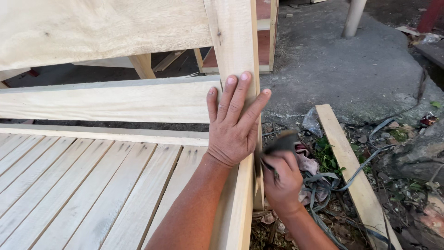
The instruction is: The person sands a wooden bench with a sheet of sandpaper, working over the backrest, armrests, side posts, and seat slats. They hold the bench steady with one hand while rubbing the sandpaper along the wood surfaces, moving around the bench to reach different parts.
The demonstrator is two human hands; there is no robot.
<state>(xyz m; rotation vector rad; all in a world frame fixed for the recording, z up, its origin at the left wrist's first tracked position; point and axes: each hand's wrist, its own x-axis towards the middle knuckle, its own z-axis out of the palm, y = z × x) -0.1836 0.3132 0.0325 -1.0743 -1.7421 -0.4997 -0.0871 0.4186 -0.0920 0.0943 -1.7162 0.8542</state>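
Left hand (233,122) flat, fingers spread, on post (238,41); right hand (280,178) grips dark tool (280,142) at post's outer edge. Slats (83,185) left; loose plank (351,171), debris, open concrete (342,60) right

Upright pale wooden post (236,41), dark sanding pad (280,143) alongside.

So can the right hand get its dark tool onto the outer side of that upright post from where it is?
Probably yes. The right hand holds the dark tool right against the upright post, with nothing between them. The left hand lies flat on the post's front face, off that outer side.
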